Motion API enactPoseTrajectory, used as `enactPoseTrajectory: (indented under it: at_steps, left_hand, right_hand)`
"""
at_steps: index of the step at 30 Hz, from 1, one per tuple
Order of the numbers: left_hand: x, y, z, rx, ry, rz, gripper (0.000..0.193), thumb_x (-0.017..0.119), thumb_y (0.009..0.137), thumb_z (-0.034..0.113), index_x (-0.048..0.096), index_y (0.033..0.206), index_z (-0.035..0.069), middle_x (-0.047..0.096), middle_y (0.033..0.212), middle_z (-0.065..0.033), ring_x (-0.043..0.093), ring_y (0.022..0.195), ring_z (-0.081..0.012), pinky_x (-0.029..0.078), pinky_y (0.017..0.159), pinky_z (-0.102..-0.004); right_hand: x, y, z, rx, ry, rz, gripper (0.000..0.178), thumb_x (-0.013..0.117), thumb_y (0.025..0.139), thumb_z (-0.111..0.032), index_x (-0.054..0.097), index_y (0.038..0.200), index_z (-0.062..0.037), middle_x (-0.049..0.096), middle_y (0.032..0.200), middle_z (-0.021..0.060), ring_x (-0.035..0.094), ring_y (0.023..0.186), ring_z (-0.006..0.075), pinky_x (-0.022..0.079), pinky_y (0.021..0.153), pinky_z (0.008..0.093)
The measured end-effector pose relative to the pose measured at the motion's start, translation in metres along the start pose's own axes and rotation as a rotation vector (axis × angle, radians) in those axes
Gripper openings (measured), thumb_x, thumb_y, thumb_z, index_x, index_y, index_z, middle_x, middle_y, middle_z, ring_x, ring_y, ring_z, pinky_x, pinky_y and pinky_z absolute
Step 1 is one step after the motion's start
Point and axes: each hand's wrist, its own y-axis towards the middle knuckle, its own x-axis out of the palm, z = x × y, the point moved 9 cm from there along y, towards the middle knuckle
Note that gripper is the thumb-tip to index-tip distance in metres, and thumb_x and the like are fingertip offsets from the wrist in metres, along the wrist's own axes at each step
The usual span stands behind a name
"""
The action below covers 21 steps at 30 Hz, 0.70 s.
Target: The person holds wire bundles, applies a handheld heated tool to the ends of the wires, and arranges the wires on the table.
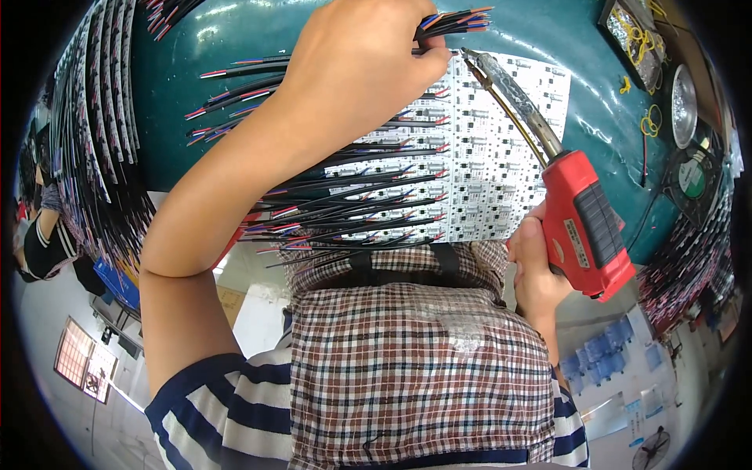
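Note:
My left hand [368, 63] is closed round a bundle of black cables [458, 23] with red, blue and white stripped ends, over the far edge of a white circuit board panel [505, 180]. Its thumb and fingers pinch close to the board. In my right hand [536, 266] is a red soldering gun [586, 223], slanting up and left. The gun's tip and thin brass solder feed tube reach the board just right of my left fingertips. Several rows of black cables [376, 182] lie across the panel's left half, their coloured ends pointing both ways. My left forearm hides part of them.
Curved stacks of wired boards [98, 102] stand at the left; more cables [689, 266] hang at the right. On the green tabletop [595, 94] are a tray of yellow wire [638, 43], a round metal dish [684, 106] and a small black fan [693, 178]. Another person [47, 243] is at far left.

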Motion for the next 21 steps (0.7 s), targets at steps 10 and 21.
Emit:
enactPoseTrajectory:
  at_steps: [10,21]
  left_hand:
    - [-0.001,-0.001,0.003,0.022,0.012,0.014,0.02,0.065,0.081,0.015,0.062,0.076,-0.005,0.062,0.067,-0.0214,0.062,0.064,-0.0389,0.049,0.061,-0.0428]
    - [-0.001,-0.001,0.002,0.041,0.022,0.018,0.02,0.064,0.081,0.014,0.061,0.076,-0.005,0.062,0.068,-0.0227,0.062,0.066,-0.0399,0.05,0.063,-0.0439]
  right_hand:
    - [0.003,0.001,0.0,-0.001,-0.007,0.019,0.036,0.061,0.088,0.004,0.049,0.122,0.0062,0.056,0.079,0.0078,0.045,0.049,0.0082,0.039,0.043,0.0242]
    - [0.004,0.0,-0.006,0.08,0.15,0.069,0.02,0.057,0.091,-0.001,0.051,0.108,0.0088,0.047,0.062,0.003,0.036,0.041,0.0053,0.034,0.042,0.0233]
